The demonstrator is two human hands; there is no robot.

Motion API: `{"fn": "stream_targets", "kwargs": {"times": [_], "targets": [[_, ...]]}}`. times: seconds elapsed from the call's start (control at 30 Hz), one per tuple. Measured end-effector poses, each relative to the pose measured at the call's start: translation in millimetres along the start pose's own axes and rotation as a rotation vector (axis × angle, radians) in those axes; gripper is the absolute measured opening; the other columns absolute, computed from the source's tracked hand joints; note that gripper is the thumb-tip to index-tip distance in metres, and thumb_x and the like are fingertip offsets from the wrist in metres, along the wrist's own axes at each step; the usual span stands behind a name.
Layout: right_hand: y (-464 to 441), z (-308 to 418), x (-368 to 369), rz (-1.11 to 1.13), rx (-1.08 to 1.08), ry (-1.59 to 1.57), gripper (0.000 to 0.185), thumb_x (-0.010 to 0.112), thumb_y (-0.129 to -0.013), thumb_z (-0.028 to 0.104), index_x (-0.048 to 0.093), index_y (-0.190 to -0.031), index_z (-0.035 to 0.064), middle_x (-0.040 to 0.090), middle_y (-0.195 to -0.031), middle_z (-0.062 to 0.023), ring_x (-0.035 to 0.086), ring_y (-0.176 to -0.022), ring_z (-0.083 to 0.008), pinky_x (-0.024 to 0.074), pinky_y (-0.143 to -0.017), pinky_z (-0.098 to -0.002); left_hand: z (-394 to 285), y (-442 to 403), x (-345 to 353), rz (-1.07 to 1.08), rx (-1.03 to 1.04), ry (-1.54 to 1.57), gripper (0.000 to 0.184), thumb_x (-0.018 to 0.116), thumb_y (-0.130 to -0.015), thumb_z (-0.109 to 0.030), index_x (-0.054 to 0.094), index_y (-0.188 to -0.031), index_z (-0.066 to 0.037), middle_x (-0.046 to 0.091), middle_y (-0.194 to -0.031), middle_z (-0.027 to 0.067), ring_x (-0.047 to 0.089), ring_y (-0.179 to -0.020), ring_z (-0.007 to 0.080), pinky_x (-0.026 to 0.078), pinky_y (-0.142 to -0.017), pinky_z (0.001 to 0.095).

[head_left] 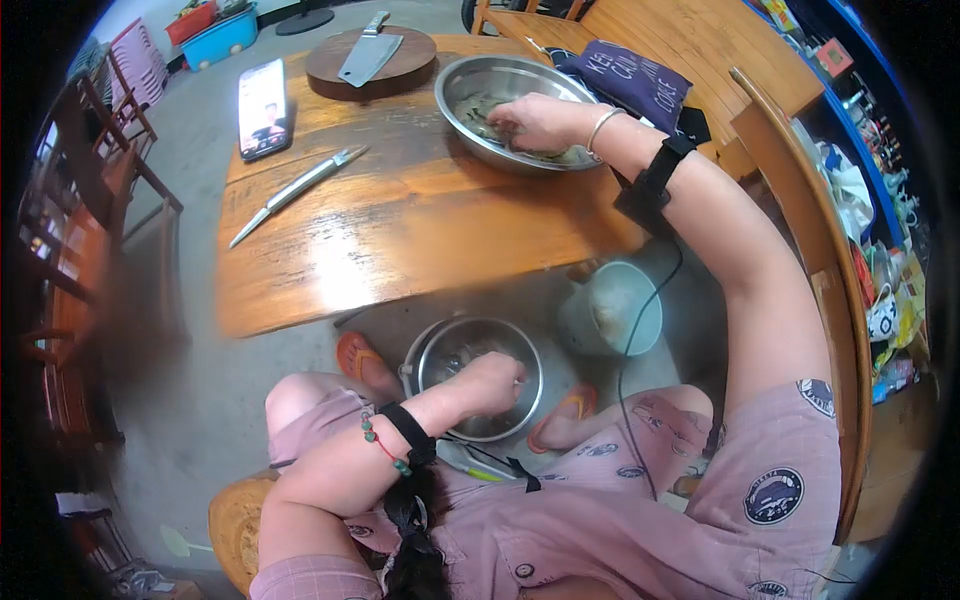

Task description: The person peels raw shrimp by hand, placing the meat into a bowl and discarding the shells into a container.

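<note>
**Two Bowls, Two Hands at a Wooden Table**

A seated person's right hand (545, 122) dips its bent fingers into a stainless-steel bowl (490, 151) at the far right of a glossy wooden table (420, 220), among small grey-green and pale pieces (472, 105) that look wet and lie loosely heaped inside. The fingertips are partly lost among the pieces (too small here to name), and whether they grip any cannot be told. The left hand (490, 383), its fingers curled well in, hangs over a second steel bowl (517, 342) standing low between the person's feet; its palm is hidden, so what it may hold cannot be told. That bowl's inside shows a shiny, blurred grey.

A slim silver knife (295, 195) lies slantwise on the table near a lit smartphone (263, 110). Behind, a cleaver (370, 60) rests on a round wooden chopping board (330, 80). A purple lettered pouch (640, 85) sits just beside the upper bowl, and a pale green bucket (640, 322) stands on the floor.
</note>
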State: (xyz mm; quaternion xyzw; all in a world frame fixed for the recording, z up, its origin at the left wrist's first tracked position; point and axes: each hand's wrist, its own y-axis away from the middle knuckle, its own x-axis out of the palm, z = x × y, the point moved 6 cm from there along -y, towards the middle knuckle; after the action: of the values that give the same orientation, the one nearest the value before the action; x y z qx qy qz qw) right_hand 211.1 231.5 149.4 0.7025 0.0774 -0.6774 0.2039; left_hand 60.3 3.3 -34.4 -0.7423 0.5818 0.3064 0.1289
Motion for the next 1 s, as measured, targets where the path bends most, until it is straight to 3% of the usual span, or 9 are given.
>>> {"fn": "stream_targets", "kwargs": {"times": [0.37,0.43,0.5,0.57,0.63,0.7,0.8,0.9,1.0], "targets": [[3.8,-13.0,-10.0,-0.021,0.059,0.06,0.026,0.059,-0.08,0.012,0.066,-0.103,0.0025,0.068,-0.095,-0.0187,0.062,-0.092,-0.0377,0.0494,-0.082,-0.0428,-1.8,4.3,-8.2,0.004,0.001,0.023,0.028,0.055,-0.082,-0.013,0.069,-0.104,-0.003,0.067,-0.091,0.0227,0.066,-0.087,0.0369,0.053,-0.079,0.0429],[20.5,-20.3,-28.2,0.002,0.159,-0.112,0.024,0.054,-0.088,0.01,0.062,-0.109,0.0003,0.068,-0.092,-0.0133,0.065,-0.084,-0.0228,0.0525,-0.076,-0.035,-5.8,4.8,-13.5,0.027,-0.02,0.036,0.027,0.055,-0.082,-0.013,0.069,-0.103,-0.003,0.068,-0.088,0.0219,0.067,-0.083,0.0359,0.053,-0.077,0.0425],[42.4,-20.9,-50.0,-0.138,0.137,-0.17,0.022,0.054,-0.092,0.011,0.062,-0.108,-0.0002,0.068,-0.092,-0.0092,0.065,-0.084,-0.0156,0.0534,-0.073,-0.0302,0.3,1.5,-8.1,0.0,0.007,0.01,0.026,0.056,-0.083,-0.013,0.069,-0.103,-0.003,0.068,-0.087,0.0213,0.067,-0.081,0.035,0.053,-0.075,0.0419],[69.2,-24.8,-64.4,-0.224,0.218,-0.488,0.023,0.055,-0.094,0.015,0.061,-0.11,0.0001,0.067,-0.091,-0.0055,0.064,-0.085,-0.0127,0.0531,-0.073,-0.0265,0.2,1.1,-8.1,-0.025,0.039,-0.017,0.026,0.057,-0.083,-0.014,0.069,-0.103,-0.002,0.068,-0.085,0.0207,0.068,-0.078,0.0342,0.054,-0.074,0.0413],[95.5,-20.9,-78.0,-0.322,0.211,-0.633,0.023,0.055,-0.095,0.017,0.061,-0.112,0.003,0.066,-0.091,-0.0012,0.063,-0.086,-0.0095,0.0526,-0.075,-0.0246,-4.4,3.0,-16.2,-0.016,-0.039,0.103,0.025,0.058,-0.085,-0.015,0.068,-0.104,-0.002,0.069,-0.084,0.0188,0.069,-0.076,0.0306,0.054,-0.071,0.0386],[125.3,-1.3,-87.5,-0.403,0.138,-0.775,0.023,0.056,-0.096,0.017,0.061,-0.113,0.0027,0.066,-0.093,-0.0006,0.063,-0.088,-0.0086,0.052,-0.076,-0.0238,-3.8,2.5,-16.5,0.03,-0.126,0.235,0.024,0.059,-0.09,-0.017,0.067,-0.107,-0.002,0.07,-0.085,0.0133,0.068,-0.075,0.0186,0.053,-0.069,0.0325],[167.5,45.6,-80.6,-0.504,0.053,-0.748,0.024,0.056,-0.096,0.017,0.06,-0.114,0.0022,0.067,-0.094,-0.0009,0.063,-0.09,-0.0091,0.0517,-0.078,-0.0235,1.2,0.1,-2.3,0.136,-0.26,0.873,0.024,0.054,-0.098,-0.017,0.064,-0.112,-0.001,0.069,-0.095,0.0062,0.065,-0.083,0.0127,0.054,-0.076,0.0267],[193.7,84.5,-34.0,-0.71,0.062,-0.86,0.019,0.061,-0.092,0.012,0.064,-0.106,0.0001,0.07,-0.087,-0.0048,0.066,-0.079,-0.0128,0.0523,-0.072,-0.0252,-17.1,6.7,-8.9,0.201,-0.308,1.218,0.029,0.052,-0.099,-0.02,0.06,-0.117,0.0,0.069,-0.1,0.0118,0.067,-0.089,0.0176,0.054,-0.084,0.0316],[210.2,122.7,12.0,-0.818,0.11,-0.475,0.02,0.066,-0.084,0.009,0.066,-0.103,0.0035,0.068,-0.088,-0.0144,0.068,-0.078,-0.0243,0.053,-0.068,-0.0316,-27.7,7.7,-12.9,0.179,-0.221,1.425,0.037,0.047,-0.1,-0.027,0.053,-0.123,0.001,0.064,-0.113,0.0187,0.064,-0.102,0.0256,0.051,-0.091,0.037]]}}
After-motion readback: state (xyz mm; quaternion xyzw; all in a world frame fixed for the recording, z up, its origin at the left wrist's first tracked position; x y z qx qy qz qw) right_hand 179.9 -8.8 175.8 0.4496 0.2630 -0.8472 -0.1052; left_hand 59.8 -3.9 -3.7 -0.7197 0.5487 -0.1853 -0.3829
